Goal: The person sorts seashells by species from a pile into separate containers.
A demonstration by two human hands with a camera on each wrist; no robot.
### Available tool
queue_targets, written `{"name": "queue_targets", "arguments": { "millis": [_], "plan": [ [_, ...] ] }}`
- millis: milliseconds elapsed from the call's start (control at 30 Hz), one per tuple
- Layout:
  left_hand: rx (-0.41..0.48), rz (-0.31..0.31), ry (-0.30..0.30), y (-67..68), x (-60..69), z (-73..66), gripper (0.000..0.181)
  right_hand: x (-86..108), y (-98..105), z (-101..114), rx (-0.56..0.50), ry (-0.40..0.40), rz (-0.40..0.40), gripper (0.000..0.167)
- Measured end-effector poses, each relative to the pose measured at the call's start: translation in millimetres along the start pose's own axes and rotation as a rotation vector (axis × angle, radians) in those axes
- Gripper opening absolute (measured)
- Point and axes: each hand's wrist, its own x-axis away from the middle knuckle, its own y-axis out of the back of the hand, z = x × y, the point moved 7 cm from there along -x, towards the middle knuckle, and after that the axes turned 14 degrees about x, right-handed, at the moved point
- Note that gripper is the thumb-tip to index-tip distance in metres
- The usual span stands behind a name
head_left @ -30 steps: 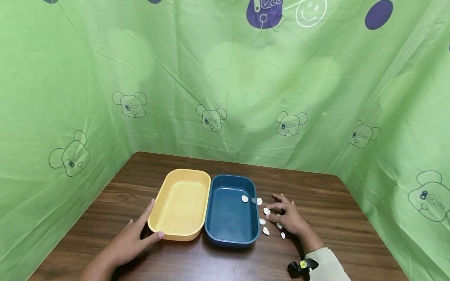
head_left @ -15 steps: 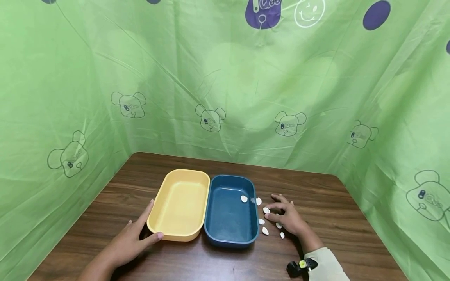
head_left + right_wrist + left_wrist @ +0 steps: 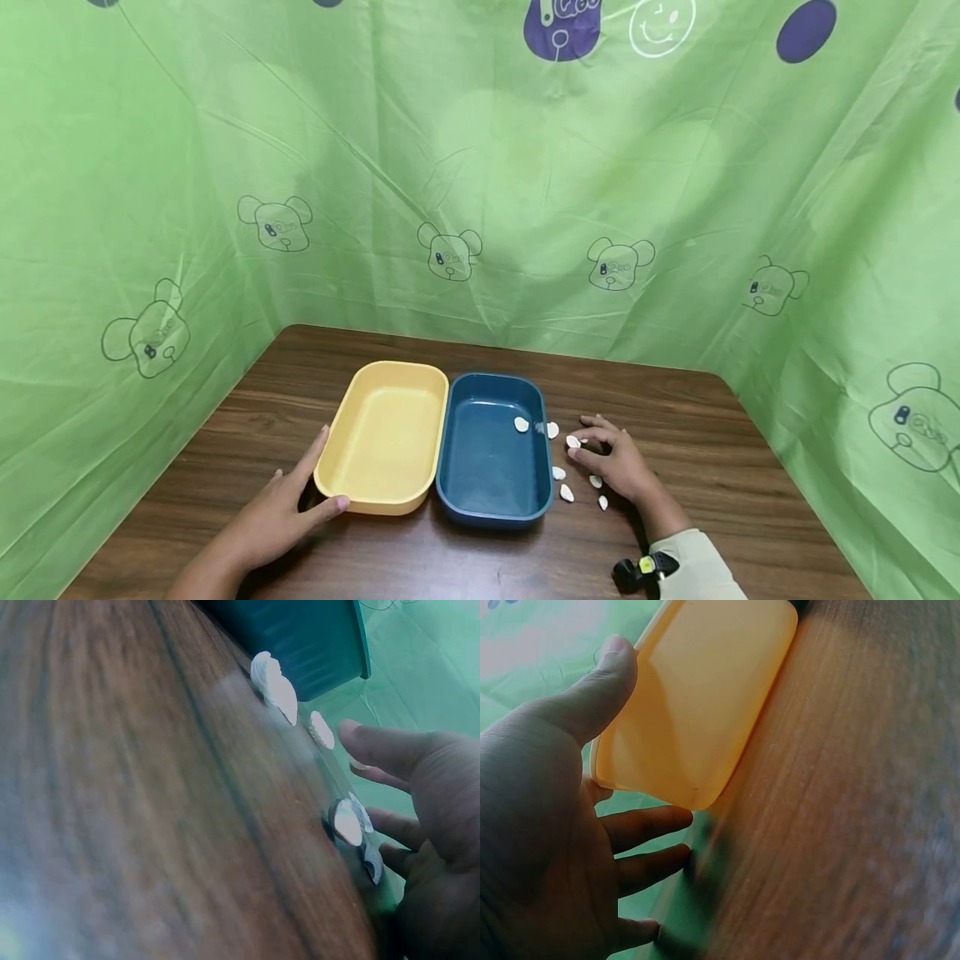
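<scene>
Shells (image 3: pixel 566 492) lie loose on the worktop (image 3: pixel 750 500) between the blue tray (image 3: pixel 491 467) and the right hand (image 3: pixel 621 465), whose thumb and index finger pinch one white shell (image 3: pixel 573 442); an inner shell (image 3: pixel 521 424) sits inside that tray near its right wall. Left of it, with little or no gap, stands the yellow tray (image 3: pixel 382 442), its near-left corner touched by the left hand (image 3: pixel 273 517), fingers spread. The hands are well apart. Wood stretches broadly to the worktop's right edge, more narrowly behind both trays towards the green curtain (image 3: pixel 480 208)
</scene>
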Motion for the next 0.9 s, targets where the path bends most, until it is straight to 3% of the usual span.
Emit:
{"name": "queue_targets", "arguments": {
  "millis": [433, 900],
  "plan": [
    [0.026, -0.007, -0.014, -0.1, -0.8, -2.0, 0.108, -2.4, 9.5, 4.9, -0.093, -0.032, -0.102, 0.023],
    [0.016, -0.016, -0.037, 1.4, -1.2, -2.6, 0.109, 1.6, 15.5, 37.1, -0.147, -0.024, -0.192, 0.020]
  ]
}}
